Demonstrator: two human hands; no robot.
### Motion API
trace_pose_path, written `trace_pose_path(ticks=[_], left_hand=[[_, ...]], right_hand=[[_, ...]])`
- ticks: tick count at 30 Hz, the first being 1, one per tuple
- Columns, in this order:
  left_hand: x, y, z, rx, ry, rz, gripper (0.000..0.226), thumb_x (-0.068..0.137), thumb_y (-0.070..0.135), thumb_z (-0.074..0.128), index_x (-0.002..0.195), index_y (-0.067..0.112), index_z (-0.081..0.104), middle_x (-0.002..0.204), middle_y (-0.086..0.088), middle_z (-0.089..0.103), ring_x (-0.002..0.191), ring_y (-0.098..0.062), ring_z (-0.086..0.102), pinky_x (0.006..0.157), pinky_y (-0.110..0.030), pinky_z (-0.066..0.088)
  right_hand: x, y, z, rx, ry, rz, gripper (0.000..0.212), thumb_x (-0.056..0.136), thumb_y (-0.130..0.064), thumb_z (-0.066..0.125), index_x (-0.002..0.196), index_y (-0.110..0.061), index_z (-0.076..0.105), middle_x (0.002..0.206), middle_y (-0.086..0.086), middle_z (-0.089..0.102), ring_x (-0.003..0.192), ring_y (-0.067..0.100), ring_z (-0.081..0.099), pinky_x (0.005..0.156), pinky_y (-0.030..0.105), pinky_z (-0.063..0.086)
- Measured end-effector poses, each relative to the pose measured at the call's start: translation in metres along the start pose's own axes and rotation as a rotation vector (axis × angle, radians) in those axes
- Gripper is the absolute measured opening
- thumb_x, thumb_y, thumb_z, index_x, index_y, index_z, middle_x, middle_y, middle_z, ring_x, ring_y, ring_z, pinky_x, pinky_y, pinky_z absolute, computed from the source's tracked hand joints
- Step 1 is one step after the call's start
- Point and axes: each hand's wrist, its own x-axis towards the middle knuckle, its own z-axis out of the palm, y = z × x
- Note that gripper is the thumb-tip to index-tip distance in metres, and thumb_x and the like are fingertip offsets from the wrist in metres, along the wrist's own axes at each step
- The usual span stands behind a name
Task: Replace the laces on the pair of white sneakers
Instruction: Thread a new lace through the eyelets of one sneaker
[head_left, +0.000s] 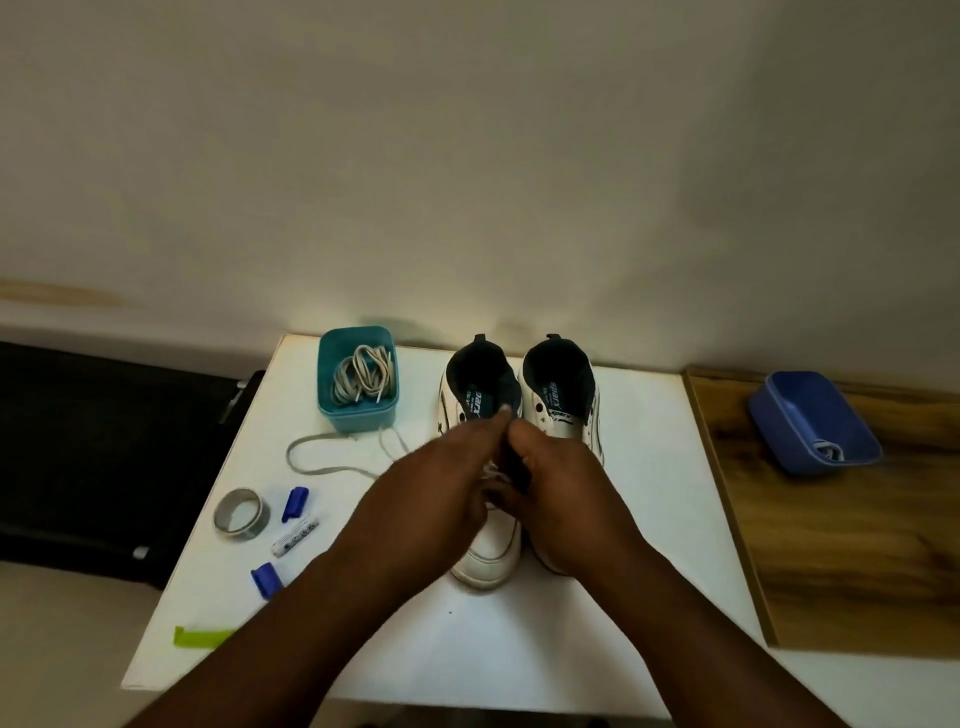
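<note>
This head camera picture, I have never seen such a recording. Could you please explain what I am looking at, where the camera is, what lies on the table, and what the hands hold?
No machine here: a person wears one camera on the head, looking down at their own bare arms. The left hand and right hand meet over the left sneaker, fingers curled at its dark tongue; exactly what they pinch is hidden. The right sneaker stands beside it. On the white table lie a teal box of laces, a loose lace, a tape roll, small blue pieces and a green strip. A blue tray sits on the wooden board.
</note>
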Motion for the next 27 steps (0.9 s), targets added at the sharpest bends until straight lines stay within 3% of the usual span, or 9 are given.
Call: trace_pose_path(ticks=[2,4,7,9,12,15,19,23,27], left_hand=[[-0.001,-0.004,0.008,-0.138,-0.102,-0.019,0.061,0.092,0.017,0.061,0.146,0.041,0.045,0.124,0.013,0.068,0.105,-0.004,0.064,0.083,-0.02,0.05],[0.0,-0.009,0.01,-0.217,-0.053,-0.095,0.036,0.096,0.019,0.059,0.127,0.038,0.061,0.105,0.017,0.07,0.084,0.005,0.064,0.069,-0.011,0.042],[0.007,-0.017,0.009,-0.247,0.051,-0.149,0.02,0.1,0.029,0.061,0.114,0.039,0.071,0.094,0.023,0.07,0.084,0.011,0.063,0.07,-0.007,0.041],[0.01,-0.021,0.01,-0.276,0.097,-0.211,0.012,0.099,0.032,0.064,0.102,0.037,0.074,0.087,0.019,0.072,0.083,0.002,0.066,0.073,-0.017,0.046],[0.011,-0.023,0.014,-0.19,0.116,-0.292,0.011,0.097,0.033,0.062,0.091,0.036,0.07,0.081,0.015,0.07,0.075,-0.003,0.062,0.066,-0.024,0.043],[0.013,-0.018,0.018,-0.342,0.096,-0.336,0.015,0.095,0.024,0.06,0.085,0.031,0.069,0.078,0.01,0.069,0.072,-0.005,0.063,0.064,-0.022,0.043],[0.016,-0.016,0.018,-0.431,0.1,-0.37,0.016,0.096,0.024,0.06,0.086,0.028,0.071,0.078,0.008,0.071,0.073,-0.006,0.064,0.067,-0.026,0.048],[0.015,-0.014,0.016,-0.47,0.089,-0.356,0.017,0.097,0.023,0.059,0.086,0.027,0.072,0.078,0.007,0.07,0.072,-0.007,0.063,0.066,-0.026,0.047],[0.014,-0.015,0.01,-0.49,0.062,-0.29,0.01,0.095,0.031,0.07,0.086,0.026,0.073,0.076,0.011,0.073,0.07,0.0,0.066,0.063,-0.013,0.046]], right_hand=[[0.0,0.002,-0.001,-0.004,-0.003,-0.011,0.029,0.088,-0.026,0.077,0.099,-0.033,0.051,0.089,-0.013,0.066,0.082,0.003,0.063,0.072,0.033,0.057],[0.0,0.004,-0.001,0.027,0.01,-0.013,0.027,0.09,-0.024,0.075,0.094,-0.032,0.05,0.085,-0.013,0.064,0.08,0.003,0.063,0.07,0.034,0.057],[0.002,0.003,0.002,0.136,0.03,-0.01,0.018,0.094,-0.025,0.072,0.099,-0.033,0.057,0.09,-0.012,0.07,0.085,0.002,0.069,0.075,0.033,0.06],[0.003,0.002,0.006,0.239,0.07,0.008,0.017,0.094,-0.02,0.073,0.1,-0.029,0.06,0.089,-0.01,0.073,0.084,0.002,0.072,0.076,0.027,0.06],[0.004,0.003,0.01,0.372,0.178,0.087,0.023,0.089,-0.005,0.075,0.095,-0.024,0.063,0.088,-0.008,0.072,0.085,0.006,0.073,0.076,0.025,0.059],[0.007,0.007,0.012,0.461,0.208,0.135,0.025,0.087,-0.007,0.078,0.098,-0.027,0.069,0.094,-0.013,0.073,0.09,0.007,0.073,0.082,0.03,0.061],[0.006,0.007,0.011,0.386,0.136,0.093,0.015,0.096,-0.016,0.071,0.101,-0.029,0.076,0.093,-0.014,0.076,0.09,0.0,0.072,0.081,0.02,0.057],[0.006,0.011,0.015,0.281,0.101,0.07,0.011,0.1,-0.018,0.064,0.099,-0.022,0.075,0.091,-0.01,0.075,0.089,0.003,0.07,0.081,0.027,0.058],[0.006,0.01,0.012,0.276,0.117,0.036,0.006,0.099,-0.022,0.066,0.099,-0.023,0.073,0.089,-0.01,0.073,0.087,0.005,0.069,0.078,0.024,0.057]])
